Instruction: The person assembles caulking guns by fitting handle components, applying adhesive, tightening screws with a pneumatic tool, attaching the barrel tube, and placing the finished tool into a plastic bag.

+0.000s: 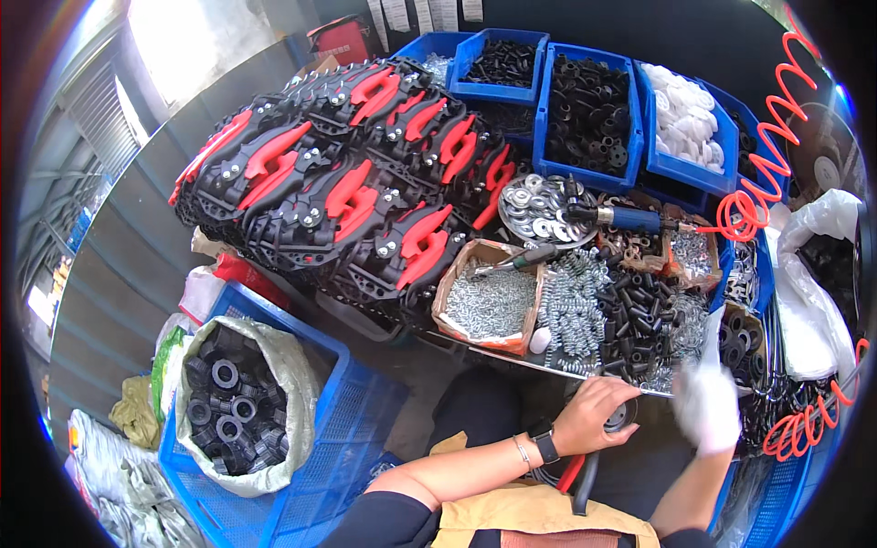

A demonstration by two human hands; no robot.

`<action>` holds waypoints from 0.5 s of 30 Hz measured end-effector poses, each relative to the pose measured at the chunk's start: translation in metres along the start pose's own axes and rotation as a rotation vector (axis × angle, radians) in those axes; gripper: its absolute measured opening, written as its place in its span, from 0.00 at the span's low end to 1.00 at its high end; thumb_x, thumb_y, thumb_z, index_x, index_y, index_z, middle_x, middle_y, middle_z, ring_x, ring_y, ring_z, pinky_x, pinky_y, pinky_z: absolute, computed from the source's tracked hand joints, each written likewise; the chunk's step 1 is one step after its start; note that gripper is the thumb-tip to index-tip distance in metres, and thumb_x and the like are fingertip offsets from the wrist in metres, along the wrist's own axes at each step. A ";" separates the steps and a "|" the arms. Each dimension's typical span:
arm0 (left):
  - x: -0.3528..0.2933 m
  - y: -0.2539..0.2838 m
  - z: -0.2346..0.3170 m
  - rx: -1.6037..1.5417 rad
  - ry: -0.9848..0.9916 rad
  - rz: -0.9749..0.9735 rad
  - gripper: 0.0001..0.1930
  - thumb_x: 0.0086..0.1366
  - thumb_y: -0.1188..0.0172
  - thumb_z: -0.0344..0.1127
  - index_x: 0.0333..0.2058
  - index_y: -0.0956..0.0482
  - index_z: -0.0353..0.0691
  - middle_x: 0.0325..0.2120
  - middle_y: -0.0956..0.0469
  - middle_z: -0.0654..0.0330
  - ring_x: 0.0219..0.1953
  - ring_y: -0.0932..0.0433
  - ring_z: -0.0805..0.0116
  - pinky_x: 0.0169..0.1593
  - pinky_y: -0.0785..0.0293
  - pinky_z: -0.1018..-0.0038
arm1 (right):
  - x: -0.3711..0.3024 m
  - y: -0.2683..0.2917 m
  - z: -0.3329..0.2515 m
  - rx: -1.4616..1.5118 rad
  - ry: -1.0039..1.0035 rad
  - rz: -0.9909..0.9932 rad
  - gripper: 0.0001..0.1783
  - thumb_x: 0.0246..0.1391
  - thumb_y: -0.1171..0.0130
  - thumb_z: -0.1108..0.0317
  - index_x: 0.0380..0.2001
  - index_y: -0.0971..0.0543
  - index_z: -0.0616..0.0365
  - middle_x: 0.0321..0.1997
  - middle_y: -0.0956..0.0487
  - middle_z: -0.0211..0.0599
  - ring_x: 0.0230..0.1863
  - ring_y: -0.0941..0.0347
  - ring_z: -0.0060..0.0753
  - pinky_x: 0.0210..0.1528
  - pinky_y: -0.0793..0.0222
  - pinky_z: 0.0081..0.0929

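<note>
My left hand (594, 413), bare with a dark watch at the wrist, curls its fingers round a round dark part with a metal disc (621, 417) at the near edge of the bench. A red piece (571, 473) and a black bar (586, 484) show below this hand; whether they join the round part I cannot tell. To its right, my right hand (708, 406) wears a white glove and is smeared by motion, so its fingers do not show clearly. Near it lie small silver screws (685, 329) and black sleeves (630, 315). Silver springs (573, 306) are heaped further left.
Black-and-red assemblies (352, 201) are piled at the back left. Blue bins (637, 119) of small parts line the back. A blue-grey air tool (630, 219) lies on the bench by a coiled red hose (772, 164). A sack (306, 365) of black rings stands at left.
</note>
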State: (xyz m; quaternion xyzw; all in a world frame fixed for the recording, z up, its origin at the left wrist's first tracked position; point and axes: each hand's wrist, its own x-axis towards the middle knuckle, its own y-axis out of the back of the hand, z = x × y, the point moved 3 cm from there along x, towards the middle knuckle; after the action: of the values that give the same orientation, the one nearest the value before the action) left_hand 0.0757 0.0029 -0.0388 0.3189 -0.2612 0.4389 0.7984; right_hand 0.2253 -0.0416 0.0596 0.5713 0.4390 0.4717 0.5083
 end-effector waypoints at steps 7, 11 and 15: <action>0.011 -0.013 0.002 -0.014 -0.034 -0.005 0.28 0.45 0.31 0.33 0.47 0.29 0.41 0.40 0.25 0.55 0.45 0.27 0.54 0.51 0.33 0.63 | -0.060 -0.290 0.015 0.792 0.101 -0.181 0.25 0.51 0.47 0.58 0.52 0.29 0.56 0.53 0.28 0.50 0.54 0.31 0.45 0.57 0.37 0.37; 0.009 -0.015 0.002 -0.021 -0.049 -0.035 0.28 0.45 0.31 0.32 0.47 0.29 0.41 0.40 0.25 0.55 0.45 0.27 0.54 0.49 0.31 0.63 | -0.044 -0.285 -0.013 0.844 0.000 -0.369 0.29 0.53 0.47 0.57 0.56 0.35 0.57 0.58 0.34 0.45 0.58 0.37 0.40 0.62 0.46 0.35; 0.010 -0.014 0.004 0.004 -0.059 -0.063 0.27 0.45 0.30 0.32 0.47 0.28 0.41 0.40 0.25 0.56 0.45 0.27 0.56 0.48 0.30 0.64 | -0.046 -0.273 -0.010 0.901 -0.221 -0.514 0.33 0.55 0.48 0.56 0.60 0.41 0.59 0.63 0.40 0.40 0.62 0.44 0.35 0.66 0.54 0.33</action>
State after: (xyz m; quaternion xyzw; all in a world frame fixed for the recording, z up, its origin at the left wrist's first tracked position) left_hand 0.0925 -0.0011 -0.0330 0.3415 -0.2736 0.4045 0.8031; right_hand 0.2016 -0.0586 -0.2157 0.6534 0.6679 0.0332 0.3549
